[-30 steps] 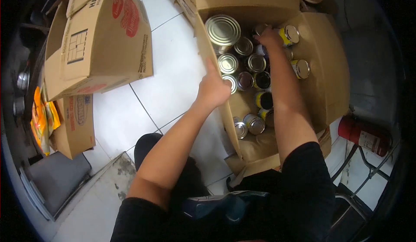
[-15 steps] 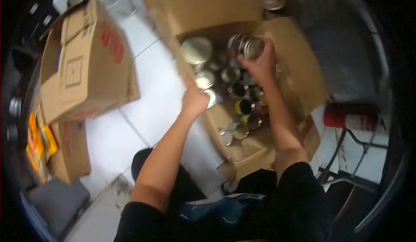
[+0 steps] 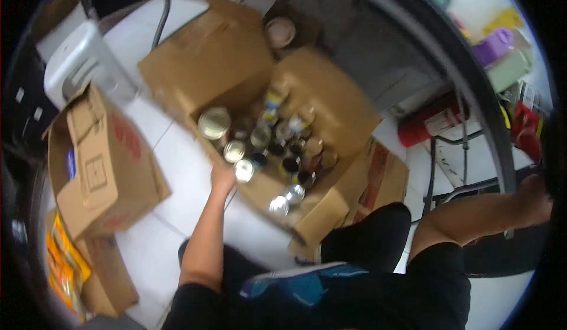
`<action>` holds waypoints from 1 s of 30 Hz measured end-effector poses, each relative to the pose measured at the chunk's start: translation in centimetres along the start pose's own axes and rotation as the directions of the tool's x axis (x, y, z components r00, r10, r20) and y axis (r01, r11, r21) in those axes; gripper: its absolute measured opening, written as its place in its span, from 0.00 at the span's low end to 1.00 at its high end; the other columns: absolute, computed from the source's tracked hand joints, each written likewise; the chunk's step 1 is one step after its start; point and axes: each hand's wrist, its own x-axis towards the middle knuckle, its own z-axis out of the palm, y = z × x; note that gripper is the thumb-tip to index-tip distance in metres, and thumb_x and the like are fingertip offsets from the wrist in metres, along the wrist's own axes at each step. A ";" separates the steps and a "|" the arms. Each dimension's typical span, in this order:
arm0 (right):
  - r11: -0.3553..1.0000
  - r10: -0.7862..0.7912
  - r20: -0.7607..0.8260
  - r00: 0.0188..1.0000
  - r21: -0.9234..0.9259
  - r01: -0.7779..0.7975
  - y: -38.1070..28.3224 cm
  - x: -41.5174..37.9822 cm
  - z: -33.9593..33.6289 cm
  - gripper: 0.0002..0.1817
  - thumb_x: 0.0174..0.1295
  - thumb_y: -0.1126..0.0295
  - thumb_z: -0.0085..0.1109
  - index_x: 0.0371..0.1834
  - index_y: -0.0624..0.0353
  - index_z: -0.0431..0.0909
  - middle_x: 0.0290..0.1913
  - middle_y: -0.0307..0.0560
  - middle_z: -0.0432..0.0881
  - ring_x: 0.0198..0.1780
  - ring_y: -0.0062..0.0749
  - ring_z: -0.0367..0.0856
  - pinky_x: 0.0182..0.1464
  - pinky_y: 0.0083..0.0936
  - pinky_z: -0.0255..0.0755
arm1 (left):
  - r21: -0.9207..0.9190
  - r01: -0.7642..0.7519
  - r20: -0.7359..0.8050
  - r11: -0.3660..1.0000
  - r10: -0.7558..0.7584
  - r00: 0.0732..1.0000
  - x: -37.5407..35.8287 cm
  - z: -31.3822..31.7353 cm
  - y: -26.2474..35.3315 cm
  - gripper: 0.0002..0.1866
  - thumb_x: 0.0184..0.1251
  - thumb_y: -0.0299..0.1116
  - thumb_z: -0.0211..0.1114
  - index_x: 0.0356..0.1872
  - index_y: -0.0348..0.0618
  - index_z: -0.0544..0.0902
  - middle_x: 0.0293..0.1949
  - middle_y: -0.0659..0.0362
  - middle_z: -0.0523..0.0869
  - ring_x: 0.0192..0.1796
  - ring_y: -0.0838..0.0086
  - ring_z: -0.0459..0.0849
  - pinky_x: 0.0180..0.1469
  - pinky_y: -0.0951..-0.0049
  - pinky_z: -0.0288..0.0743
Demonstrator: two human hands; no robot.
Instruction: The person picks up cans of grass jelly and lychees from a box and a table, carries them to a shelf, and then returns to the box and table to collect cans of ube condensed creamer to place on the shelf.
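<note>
An open cardboard box full of tin cans stands on the floor before me. My left hand is closed on the near-left edge of this box, beside a can with a shiny lid. Along the same side sit a larger can and a smaller can. Two silvery cans lie toward the near corner, one of them a can. My right hand is stretched out to the far right, dark and cut by the view's edge; its fingers and anything in them cannot be made out.
Another cardboard box with red print stands at left, near a white plastic stool. Orange-yellow packets lie at lower left. A red cylinder and a dark curved metal frame are at right, with colourful items beyond.
My right hand has left the box, where it held a can, and swung far to the right. My left hand stays at the box edge. The view has turned rightward.
</note>
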 end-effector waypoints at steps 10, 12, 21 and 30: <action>0.975 -0.215 0.068 0.974 0.077 0.210 0.1 -5.1 6.0 0.31 0.57 0.52 0.60 0.55 0.68 0.71 0.54 0.61 0.75 0.55 0.49 0.75 0.55 0.41 0.71 | 0.062 0.189 0.148 0.980 -0.197 0.969 -2.6 -3.6 6.2 0.47 0.56 0.34 0.59 0.71 0.28 0.40 0.51 0.31 0.78 0.54 0.44 0.78 0.60 0.60 0.70; 0.897 -0.288 0.197 0.937 0.398 0.192 -5.9 -13.0 7.8 0.27 0.57 0.57 0.60 0.55 0.63 0.73 0.54 0.59 0.76 0.55 0.46 0.76 0.57 0.40 0.70 | 0.099 0.196 0.157 0.976 -0.210 0.965 -2.8 -3.6 6.6 0.47 0.57 0.33 0.59 0.70 0.28 0.39 0.51 0.31 0.77 0.54 0.45 0.78 0.59 0.60 0.70; 0.933 -0.228 0.890 -0.394 0.084 -0.351 -20.6 -51.0 19.6 0.45 0.46 0.53 0.71 0.68 0.53 0.59 0.59 0.61 0.73 0.61 0.54 0.72 0.60 0.41 0.69 | 0.104 0.187 0.155 0.977 -0.201 0.967 -2.5 -3.5 6.8 0.47 0.56 0.33 0.59 0.70 0.27 0.38 0.49 0.31 0.79 0.52 0.43 0.79 0.58 0.59 0.71; 0.665 -0.276 0.961 -0.024 0.173 -0.726 -16.1 -51.6 17.1 0.45 0.40 0.60 0.76 0.64 0.53 0.64 0.57 0.59 0.74 0.59 0.54 0.73 0.60 0.41 0.68 | 0.135 0.238 0.171 0.962 -0.260 0.950 -2.6 -3.8 8.4 0.47 0.55 0.33 0.59 0.70 0.28 0.39 0.49 0.31 0.78 0.54 0.45 0.79 0.59 0.58 0.70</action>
